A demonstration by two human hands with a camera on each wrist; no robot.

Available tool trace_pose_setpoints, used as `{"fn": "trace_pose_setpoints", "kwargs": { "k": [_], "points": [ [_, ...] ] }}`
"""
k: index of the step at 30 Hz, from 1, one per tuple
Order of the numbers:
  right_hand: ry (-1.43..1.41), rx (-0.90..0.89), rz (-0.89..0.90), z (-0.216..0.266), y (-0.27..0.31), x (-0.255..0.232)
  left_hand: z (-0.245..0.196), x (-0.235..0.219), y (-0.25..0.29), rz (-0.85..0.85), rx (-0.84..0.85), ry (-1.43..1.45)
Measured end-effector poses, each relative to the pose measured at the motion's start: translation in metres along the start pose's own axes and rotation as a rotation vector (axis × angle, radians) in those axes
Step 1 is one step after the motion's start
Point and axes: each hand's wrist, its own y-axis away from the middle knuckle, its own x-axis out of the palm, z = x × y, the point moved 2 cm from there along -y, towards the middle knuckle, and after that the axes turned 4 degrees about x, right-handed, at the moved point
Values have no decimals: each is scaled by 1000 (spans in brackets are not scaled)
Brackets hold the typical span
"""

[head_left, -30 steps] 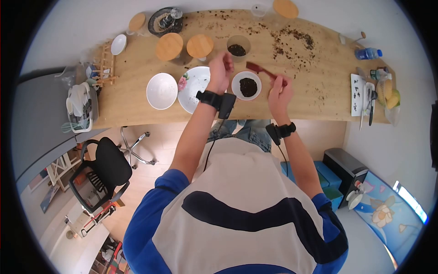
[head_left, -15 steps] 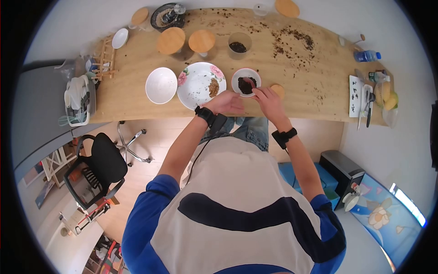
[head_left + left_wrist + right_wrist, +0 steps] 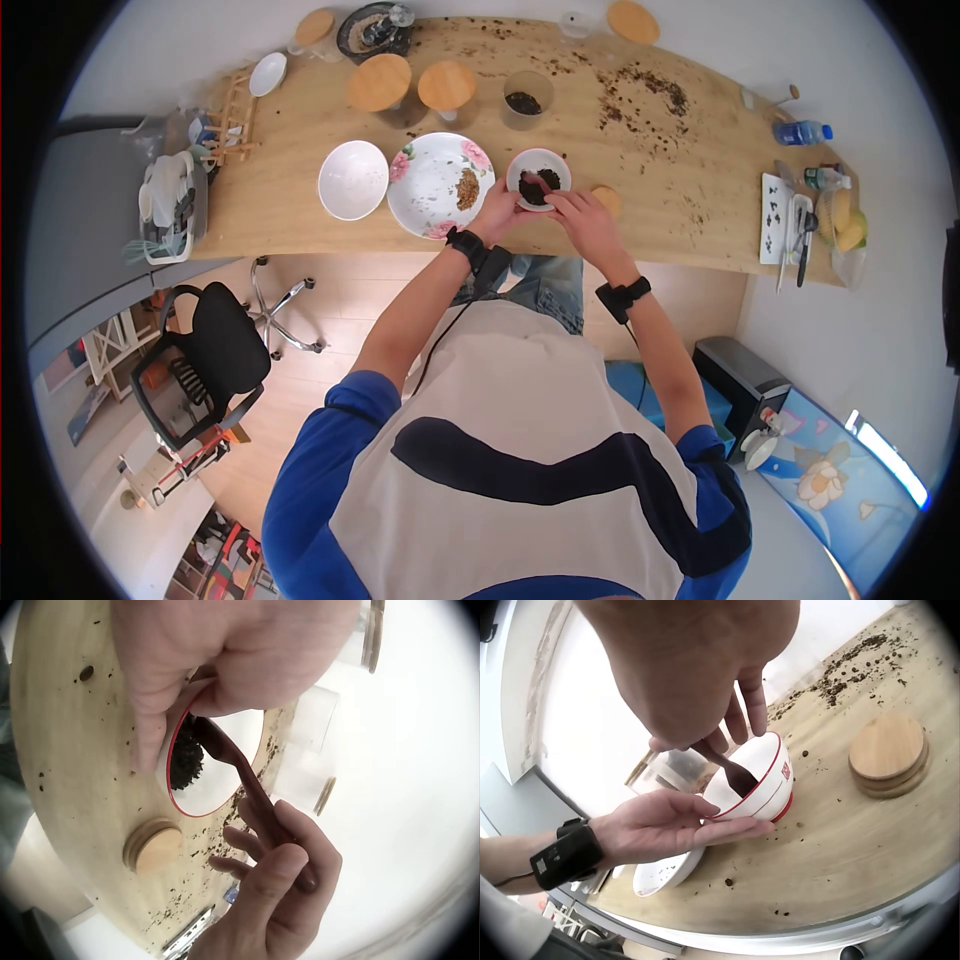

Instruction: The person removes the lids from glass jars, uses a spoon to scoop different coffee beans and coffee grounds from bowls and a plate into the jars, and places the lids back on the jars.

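Note:
A white bowl with a red rim holds dark loose bits. My left hand grips it at the near left side, thumb over the rim and fingers below. In the left wrist view the bowl tips to one side. My right hand holds a dark red-brown spoon by its handle, with the spoon's head inside the bowl at the dark bits. Left of the bowl lies a flowered plate bearing a small pile of brown grains.
A second white bowl stands left of the plate. Beyond are a clear jar with dark contents and wooden-lidded jars. A round wooden lid lies right of the bowl. Dark crumbs are scattered at the back right.
My left hand has come back from beside the clear jar and taken hold of the bowl. My right hand has moved left, bringing the spoon from beside the bowl into it.

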Motion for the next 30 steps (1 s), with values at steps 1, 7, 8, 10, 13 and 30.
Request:
{"fn": "trace_pose_setpoints", "kwargs": {
  "k": [1,7,8,10,13,30],
  "points": [
    [-7,-10,1,1,1,0,2,-4,-2,-4,8,0],
    [-39,5,-48,0,-5,-3,-7,4,5,-83,-8,-58],
    [-65,13,-19,1,-6,-3,-10,6,7,-82,22,-97],
    [-82,24,-45,2,-7,-5,-16,8,9,-81,52,-134],
    [-110,44,-60,3,-8,-10,-32,12,15,-15,84,-193],
    [-146,33,-111,12,-20,-30,-56,4,15,-48,77,-236]
  ]
}}
